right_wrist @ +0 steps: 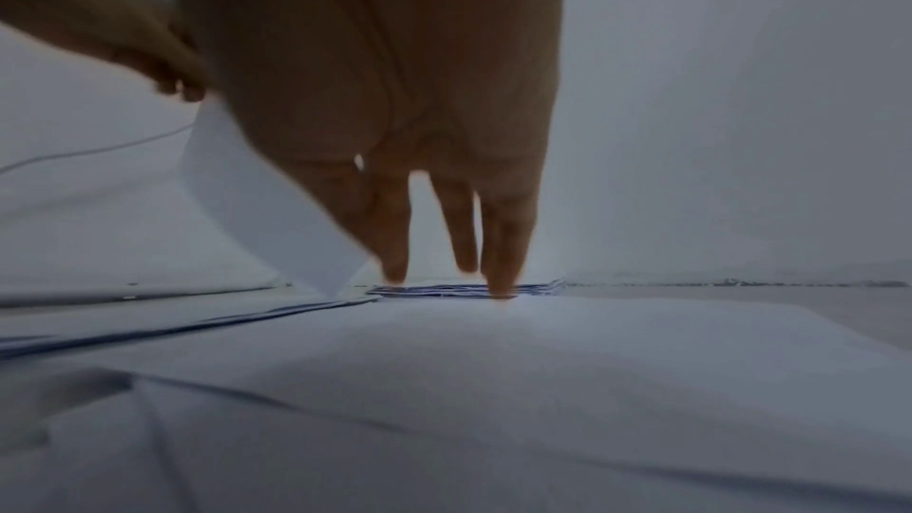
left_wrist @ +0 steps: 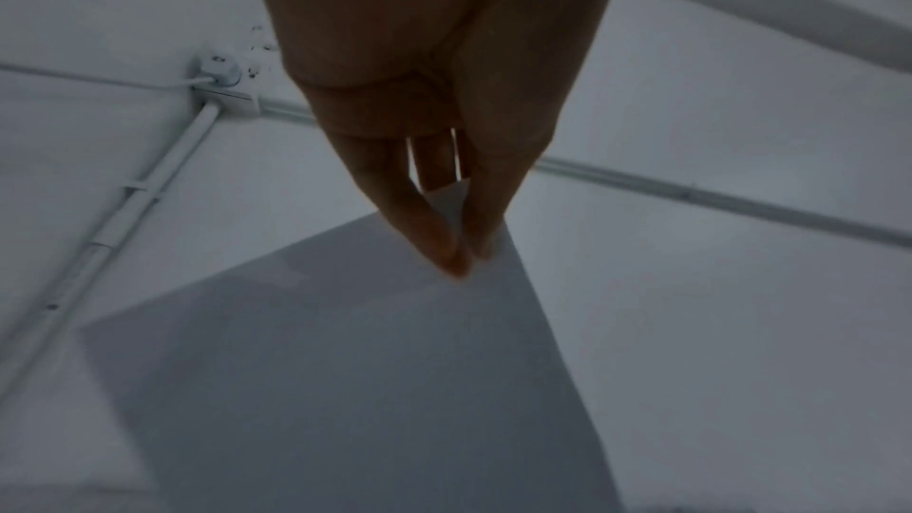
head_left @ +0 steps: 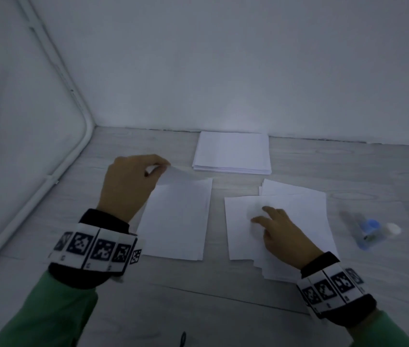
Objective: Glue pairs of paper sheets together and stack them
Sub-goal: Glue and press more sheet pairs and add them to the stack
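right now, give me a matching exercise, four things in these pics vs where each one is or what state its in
Things:
1. left hand
2. right hand
3. glue bottle
4. neat stack

Places or states:
a. lying on the table at the far right
b. by the back wall
c. pinching a lifted sheet corner
d. fingers resting on the loose pile

Pairs: 1-c, 2-d, 3-a, 4-b

A white cable conduit (head_left: 48, 181) runs along the wall beside the grey wood-grain table (head_left: 223, 309). A plug (left_wrist: 217, 71) sits in a wall socket (left_wrist: 232, 96).
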{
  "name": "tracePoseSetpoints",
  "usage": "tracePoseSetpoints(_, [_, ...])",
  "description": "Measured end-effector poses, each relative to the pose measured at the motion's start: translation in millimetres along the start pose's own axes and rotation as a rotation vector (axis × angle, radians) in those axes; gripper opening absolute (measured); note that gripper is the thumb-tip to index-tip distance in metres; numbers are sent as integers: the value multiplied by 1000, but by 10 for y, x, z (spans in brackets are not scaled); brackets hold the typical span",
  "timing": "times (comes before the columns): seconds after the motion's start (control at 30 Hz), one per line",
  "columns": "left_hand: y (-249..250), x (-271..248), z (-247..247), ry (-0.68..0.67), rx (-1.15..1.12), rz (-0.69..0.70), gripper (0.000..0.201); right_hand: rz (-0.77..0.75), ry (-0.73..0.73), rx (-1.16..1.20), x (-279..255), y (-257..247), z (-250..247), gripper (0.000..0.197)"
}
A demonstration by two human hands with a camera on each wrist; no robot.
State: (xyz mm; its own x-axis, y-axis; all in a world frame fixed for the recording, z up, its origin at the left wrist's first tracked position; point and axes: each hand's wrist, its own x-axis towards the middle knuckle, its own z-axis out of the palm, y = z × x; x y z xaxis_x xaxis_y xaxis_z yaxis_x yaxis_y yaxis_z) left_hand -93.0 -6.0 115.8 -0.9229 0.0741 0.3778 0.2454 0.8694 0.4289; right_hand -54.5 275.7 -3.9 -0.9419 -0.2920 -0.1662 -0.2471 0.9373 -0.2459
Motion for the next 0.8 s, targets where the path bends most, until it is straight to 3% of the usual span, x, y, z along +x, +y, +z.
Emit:
tracePoseSetpoints(0.07, [188, 15, -79, 19, -202, 68, 11, -16, 259, 104, 9, -2, -13, 35])
tracePoseSetpoints(0.13, [372, -24, -120, 0, -426, 70, 16, 64, 461, 380, 15, 10, -65, 23])
tracePoseSetpoints(0.17, [447, -46, -120, -10, -496, 64, 20, 168, 411, 624, 22, 20, -119, 34])
tracePoseSetpoints(0.23, [559, -82, -81, -7, -588, 67, 23, 379, 143, 1164, 11, 55, -224, 70])
tracePoseSetpoints(0.3, [604, -99, 13, 9, -668, 58, 23, 431, -69, 1524, -25, 125, -305, 91])
tracePoseSetpoints(0.37, [612, -105, 132, -6, -724, 38, 18, 406, -178, 1727, -59, 178, -330, 95])
tracePoseSetpoints(0.53, [660, -115, 333, -92, -866, 24, 19, 489, -204, 1682, -49, 131, -260, 89])
tracePoseSetpoints(0.7, [769, -71, 347, -131, -974, 94, 21, 452, -291, 1798, 0, 63, -243, 91])
tracePoseSetpoints(0.8, [780, -59, 323, -139, -979, 120, 21, 358, -241, 1923, 2, 53, -292, 66])
